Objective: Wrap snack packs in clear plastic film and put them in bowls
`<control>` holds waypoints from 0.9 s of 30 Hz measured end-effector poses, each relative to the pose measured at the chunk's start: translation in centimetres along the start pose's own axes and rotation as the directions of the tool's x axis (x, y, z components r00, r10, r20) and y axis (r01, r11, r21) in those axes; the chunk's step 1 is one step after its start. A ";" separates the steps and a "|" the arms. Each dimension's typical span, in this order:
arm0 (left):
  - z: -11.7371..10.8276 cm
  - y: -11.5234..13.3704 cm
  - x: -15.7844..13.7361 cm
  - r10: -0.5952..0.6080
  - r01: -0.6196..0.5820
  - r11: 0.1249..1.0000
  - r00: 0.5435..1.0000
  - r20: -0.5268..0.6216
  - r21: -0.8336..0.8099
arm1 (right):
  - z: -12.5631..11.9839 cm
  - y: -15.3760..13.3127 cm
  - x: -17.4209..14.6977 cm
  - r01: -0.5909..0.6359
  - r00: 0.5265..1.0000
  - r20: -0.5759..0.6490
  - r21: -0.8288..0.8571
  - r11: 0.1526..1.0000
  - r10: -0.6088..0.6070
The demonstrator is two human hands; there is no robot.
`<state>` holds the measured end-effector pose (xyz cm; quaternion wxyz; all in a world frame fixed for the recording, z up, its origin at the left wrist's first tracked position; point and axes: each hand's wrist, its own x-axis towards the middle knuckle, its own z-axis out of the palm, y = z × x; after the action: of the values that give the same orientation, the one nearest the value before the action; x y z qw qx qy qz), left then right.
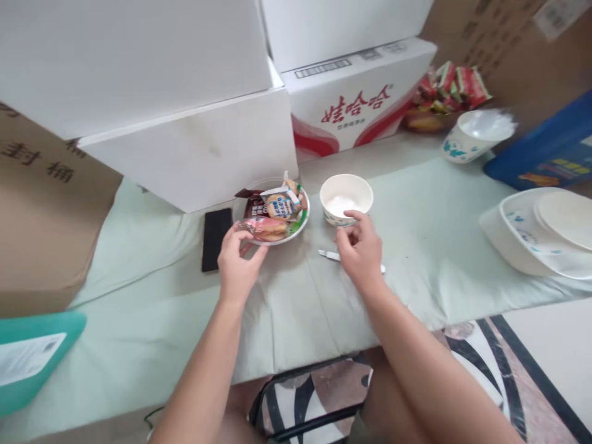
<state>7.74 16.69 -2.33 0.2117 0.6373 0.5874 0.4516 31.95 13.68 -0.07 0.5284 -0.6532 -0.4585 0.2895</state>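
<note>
My left hand (238, 262) is at the lower left rim of a round plate (301, 229), thumb and fingers around its edge. Wrapped snacks fill the plate: a pink-and-clear packet of bread-like pieces (268, 229) by my fingertips, a clear-wrapped round biscuit (279, 206) and a dark brown packet (254, 206). My right hand (361, 246) is just in front of a white paper bowl (346, 188), index finger stretched over its near rim, thumb apart, other fingers curled. Whether it touches the bowl I cannot tell. Beneath that hand lies a slim white tool (329, 254), partly hidden.
A black phone (216, 240) lies left of the plate. White cartons (194, 154) stand behind. At the right are a paper bowl holding clear plastic (467, 139), red snack packets (462, 86), a blue package (550, 148) and wrapped bowls (522, 237). A green container (37, 357) is front left.
</note>
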 end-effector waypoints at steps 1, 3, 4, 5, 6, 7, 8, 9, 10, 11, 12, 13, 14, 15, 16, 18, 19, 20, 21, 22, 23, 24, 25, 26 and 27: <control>0.4 -0.1 0.3 -0.005 0.005 1.000 1.000 -0.012 0.000 | -0.2 -0.1 0.0 -0.002 1.000 0.013 0.020 1.000 0.002; 1.1 0.0 0.8 -0.028 0.027 1.000 0.999 -0.032 -0.015 | -0.6 -0.4 0.0 -0.015 0.999 0.030 0.051 0.999 0.014; 1.4 0.1 1.0 -0.035 0.035 0.999 0.998 -0.042 -0.020 | -0.8 -0.5 0.1 -0.023 0.999 0.032 0.070 0.997 0.021; 1.7 0.3 1.1 -0.041 0.039 0.999 0.997 -0.058 -0.028 | -1.1 -0.6 0.1 -0.032 0.999 0.031 0.093 0.995 0.029; 2.0 0.4 1.3 -0.044 0.041 0.998 0.996 -0.078 -0.041 | -1.4 -0.7 0.2 -0.040 0.999 0.029 0.121 0.992 0.037; 2.2 0.6 1.4 -0.047 0.041 0.997 0.994 -0.102 -0.058 | -1.7 -0.8 0.4 -0.050 0.999 0.028 0.152 0.987 0.046; 2.3 0.9 1.4 -0.048 0.039 0.996 0.991 -0.129 -0.076 | -2.0 -0.9 0.5 -0.059 0.998 0.028 0.182 0.981 0.055; 2.4 1.1 1.4 -0.049 0.035 0.995 0.987 -0.154 -0.094 | -2.3 -1.0 0.5 -0.069 0.998 0.030 0.210 0.975 0.064; 2.5 1.4 1.4 -0.049 0.029 0.994 0.982 -0.184 -0.109 | -2.6 -1.1 0.6 -0.079 0.997 0.032 0.235 0.969 0.074; 2.4 1.8 1.3 -0.045 0.019 0.992 0.975 -0.217 -0.122 | -3.0 -1.2 0.7 -0.088 0.996 0.032 0.259 0.962 0.082; 2.3 2.3 1.2 -0.032 -0.003 0.991 0.966 -0.256 -0.134 | -3.3 -1.3 0.7 -0.093 0.996 0.029 0.281 0.955 0.088; 2.0 3.0 1.2 -0.010 -0.034 0.989 0.956 -0.294 -0.145 | -3.6 -1.4 0.7 -0.093 0.996 0.020 0.301 0.949 0.091; 1.7 3.9 1.1 0.016 -0.071 0.985 0.945 -0.327 -0.158 | -3.8 -1.4 0.7 -0.086 0.996 0.001 0.318 0.944 0.091; 1.5 5.0 1.2 0.045 -0.113 0.979 0.934 -0.355 -0.171 | -4.1 -1.4 0.8 -0.075 0.996 -0.026 0.333 0.940 0.089; 1.3 6.4 1.3 0.078 -0.153 0.971 0.928 -0.364 -0.183 | -4.3 -1.4 0.9 -0.065 0.995 -0.055 0.346 0.936 0.089; 1.4 9.8 1.9 0.146 -0.231 0.951 0.922 -0.360 -0.206 | -4.6 -1.3 1.1 -0.058 0.988 -0.109 0.382 0.922 0.108; 1.8 11.7 2.3 0.188 -0.274 0.937 0.918 -0.350 -0.217 | -4.8 -1.2 1.3 -0.058 0.984 -0.132 0.411 0.910 0.122; 2.5 13.7 2.8 0.220 -0.304 0.926 0.917 -0.333 -0.225 | -4.9 -1.1 1.5 -0.055 0.978 -0.154 0.446 0.893 0.138; 3.5 15.6 3.3 0.246 -0.317 0.921 0.924 -0.291 -0.227 | -5.1 -1.1 1.7 -0.050 0.971 -0.183 0.479 0.877 0.155; 4.8 17.4 3.7 0.270 -0.318 0.921 0.938 -0.219 -0.224 | -5.3 -1.0 2.0 -0.042 0.960 -0.218 0.507 0.861 0.175; 6.5 19.0 4.1 0.289 -0.316 0.921 0.946 -0.145 -0.228 | -5.6 -0.9 2.3 -0.032 0.945 -0.261 0.529 0.848 0.198; 8.4 20.3 4.4 0.297 -0.300 0.925 0.954 -0.046 -0.233 | -5.9 -0.8 2.6 -0.022 0.925 -0.306 0.546 0.838 0.224; 10.5 21.4 4.6 0.304 -0.285 0.926 0.952 0.040 -0.250 | -6.3 -0.6 3.0 -0.012 0.903 -0.350 0.559 0.829 0.250; 12.6 22.1 4.7 0.313 -0.273 0.923 0.943 0.115 -0.273 | -6.8 -0.4 3.3 0.001 0.879 -0.391 0.571 0.821 0.272; 14.8 22.6 4.7 0.321 -0.261 0.920 0.930 0.180 -0.291 | -7.3 0.0 3.7 0.015 0.859 -0.423 0.582 0.813 0.287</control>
<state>32.08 20.03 9.81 0.2891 0.7312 0.3929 0.4769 39.73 13.89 2.36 0.7739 -0.5501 -0.1518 0.2746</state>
